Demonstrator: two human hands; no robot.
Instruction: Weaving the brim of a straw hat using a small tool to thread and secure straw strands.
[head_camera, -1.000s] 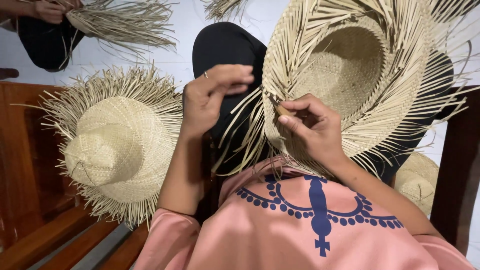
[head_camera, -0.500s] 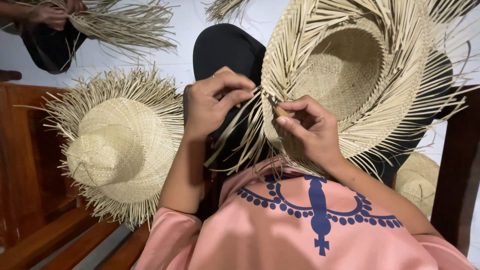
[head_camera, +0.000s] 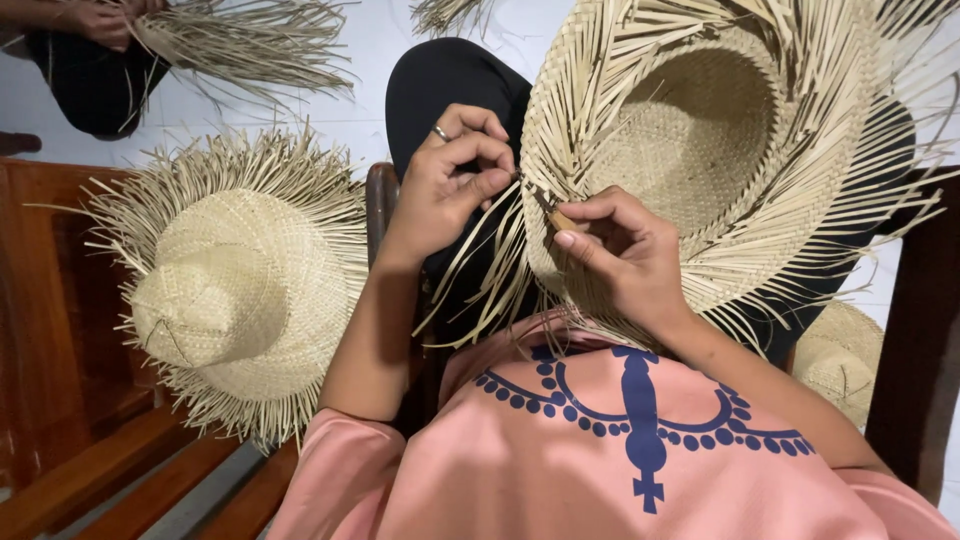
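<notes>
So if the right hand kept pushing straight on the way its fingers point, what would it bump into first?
Probably the brim of the unfinished straw hat: the right hand points its small tool up-left into the woven edge, seemingly touching already. The left hand pinches strands just beyond; depth is unclear.

A finished straw hat (head_camera: 235, 290) with a frayed brim rests on a wooden bench (head_camera: 60, 330) at nine o'clock; another person's straw bundle (head_camera: 250, 40) lies at eleven.

The big straw hat (head_camera: 700, 150) runs off the top and right edges. The small tool (head_camera: 553, 213) is mostly buried in the right hand (head_camera: 625, 255). A third hat (head_camera: 840, 355) peeks out behind the arm, and another person's hands (head_camera: 100, 20) are cut off at the top.
</notes>
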